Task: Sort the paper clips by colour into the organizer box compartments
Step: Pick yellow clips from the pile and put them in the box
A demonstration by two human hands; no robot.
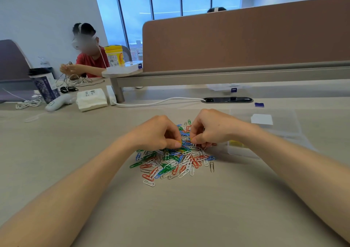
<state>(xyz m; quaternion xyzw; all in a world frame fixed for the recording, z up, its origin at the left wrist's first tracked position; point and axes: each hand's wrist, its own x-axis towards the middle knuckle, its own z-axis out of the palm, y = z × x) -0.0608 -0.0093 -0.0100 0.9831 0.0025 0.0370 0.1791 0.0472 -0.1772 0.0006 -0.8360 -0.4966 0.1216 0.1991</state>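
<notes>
Clips (170,159) in one mixed heap at centre of desk (189,209): red, green, blue, white, yellow, with one bare metal stray at four o'clock of the heap. At twelve o'clock of the heap, left hand (157,131) curled, thumb and forefinger pinched on yellow clip (179,142). Right hand (210,127) curled likewise, pinched on what looks like the same clip or one hooked to it, too small to tell. Clear box (244,152) at three o'clock, just beside the heap, partly hidden behind right forearm, some yellow already in one compartment (235,143). Probably light, springy wire under a slick coat: easy to lift, quick to snag on neighbours and drag a chain along, apt to skate flat on the desk. Best taken by a rounded end between fingertips, then shaken to shed hangers-on. Plenty of bare desk at six and nine o'clock for spreading the heap. Tighter at three, close against the box wall. Cable (151,103) at twelve o'clock, well apart.
</notes>
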